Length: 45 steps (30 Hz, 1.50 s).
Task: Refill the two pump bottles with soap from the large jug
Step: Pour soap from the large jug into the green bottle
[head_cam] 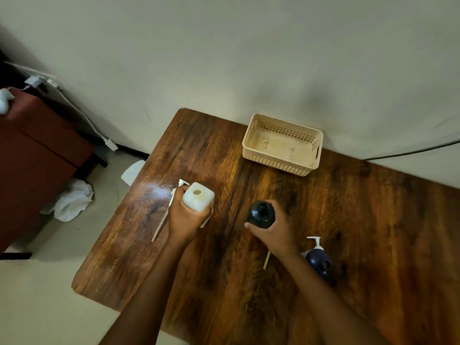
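Note:
My left hand (186,220) grips a white square bottle (198,196) standing on the wooden table (373,220); its round neck is uncapped. A white pump with a long tube (163,217) lies on the table just left of that hand. My right hand (271,235) wraps around a black round container (261,213) standing upright at the table's middle. To the right of my right forearm is a dark blue bottle (318,263) with an uncapped neck. Beside it lies a white pump head (315,241), whose pale tube (267,260) shows on the other side of my wrist.
A beige perforated plastic basket (282,145) sits against the wall at the table's back. The table's left edge drops to the floor, where white cloths (72,200) lie beside a dark red cabinet (37,150). A wet-looking sheen (154,188) marks the tabletop near the white bottle.

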Each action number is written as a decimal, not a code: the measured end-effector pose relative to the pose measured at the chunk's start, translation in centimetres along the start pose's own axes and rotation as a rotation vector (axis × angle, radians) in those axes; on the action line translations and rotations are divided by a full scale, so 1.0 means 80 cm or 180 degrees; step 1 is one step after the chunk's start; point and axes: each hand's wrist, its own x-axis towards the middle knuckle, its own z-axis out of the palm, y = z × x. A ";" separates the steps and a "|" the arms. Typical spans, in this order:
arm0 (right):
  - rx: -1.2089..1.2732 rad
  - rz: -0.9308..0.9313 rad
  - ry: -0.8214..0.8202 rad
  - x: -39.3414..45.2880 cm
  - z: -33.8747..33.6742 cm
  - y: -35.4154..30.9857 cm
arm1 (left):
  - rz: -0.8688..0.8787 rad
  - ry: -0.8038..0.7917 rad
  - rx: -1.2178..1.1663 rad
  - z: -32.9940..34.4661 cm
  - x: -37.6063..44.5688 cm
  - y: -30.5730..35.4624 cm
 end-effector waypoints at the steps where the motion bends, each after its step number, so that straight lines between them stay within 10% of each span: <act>1: 0.0070 -0.0011 0.0031 0.003 -0.009 -0.004 | 0.0017 -0.0012 0.0022 0.001 0.002 0.011; 16: 0.0783 -0.0265 0.0580 -0.005 -0.180 -0.111 | 0.1317 -0.0057 0.0048 -0.005 -0.011 0.287; 45: 0.0759 -0.1160 0.1285 -0.079 -0.419 -0.302 | 0.3459 -0.2178 0.1233 -0.046 -0.078 0.652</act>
